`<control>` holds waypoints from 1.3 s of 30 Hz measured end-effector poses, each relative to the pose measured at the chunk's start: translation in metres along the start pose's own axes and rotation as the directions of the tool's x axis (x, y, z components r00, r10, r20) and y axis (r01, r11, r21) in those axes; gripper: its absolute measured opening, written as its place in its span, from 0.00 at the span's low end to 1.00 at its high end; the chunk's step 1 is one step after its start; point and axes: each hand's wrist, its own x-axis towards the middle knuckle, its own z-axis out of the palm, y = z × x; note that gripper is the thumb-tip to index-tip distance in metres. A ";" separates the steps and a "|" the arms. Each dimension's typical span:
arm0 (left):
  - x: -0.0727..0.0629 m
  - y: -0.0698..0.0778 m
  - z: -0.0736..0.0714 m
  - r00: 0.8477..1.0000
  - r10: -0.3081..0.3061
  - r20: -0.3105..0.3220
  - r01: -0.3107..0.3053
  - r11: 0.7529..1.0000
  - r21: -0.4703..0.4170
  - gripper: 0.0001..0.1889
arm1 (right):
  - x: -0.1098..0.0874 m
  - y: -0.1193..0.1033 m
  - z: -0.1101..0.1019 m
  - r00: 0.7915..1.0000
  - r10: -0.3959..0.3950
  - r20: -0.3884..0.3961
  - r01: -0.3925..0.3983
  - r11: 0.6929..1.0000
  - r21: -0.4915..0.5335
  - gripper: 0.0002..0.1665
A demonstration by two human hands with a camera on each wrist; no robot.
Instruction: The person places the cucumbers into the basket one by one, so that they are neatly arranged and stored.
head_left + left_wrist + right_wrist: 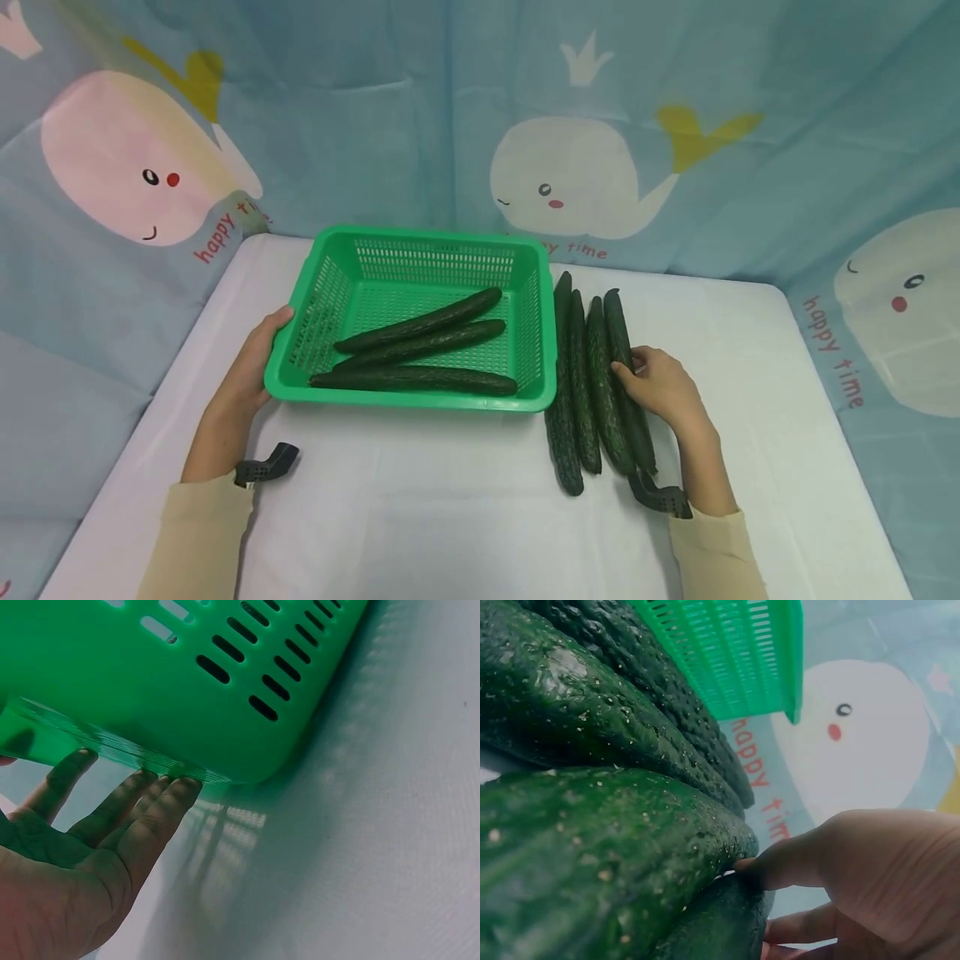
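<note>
A green plastic basket [408, 402] holds three dark green cucumbers [420, 377]. At its left side is my left hand [251, 362]; the left wrist view shows its extended fingers [139, 840] touching the underside of the rim. Several cucumbers [576, 383] lie side by side on the table just right of the basket. My right hand [663, 387] pinches the rightmost cucumber [618, 321] of that row, its thumb on the left side and fingers on the right. In the right wrist view, the thumb [795, 862] presses near where two cucumbers meet; the other fingertips are partly hidden.
A white cloth [450, 500] covers the table. Behind and at both sides hangs a blue curtain [405, 125] printed with whales, close to the table's back edge. Dark wrist-camera mounts [266, 465] sit at both wrists, the right one near the cucumber ends.
</note>
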 end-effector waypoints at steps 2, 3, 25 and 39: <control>0.000 0.000 0.000 1.000 0.001 -0.003 -0.001 1.000 -0.003 0.41 | -0.001 0.000 -0.001 1.000 0.016 0.008 -0.016 1.000 0.007 0.39; 0.000 0.000 0.000 1.000 0.001 -0.004 -0.001 1.000 -0.004 0.41 | -0.001 0.000 -0.002 1.000 0.026 0.015 -0.026 1.000 0.008 0.39; 0.000 0.002 0.002 1.000 0.028 0.010 -0.028 0.999 -0.016 0.39 | -0.007 0.002 -0.012 0.997 0.071 0.031 -0.069 0.996 -0.051 0.37; 0.000 0.002 0.004 0.999 0.045 0.024 -0.044 0.999 -0.004 0.39 | -0.006 0.006 -0.010 0.999 0.051 -0.015 -0.052 0.996 -0.075 0.39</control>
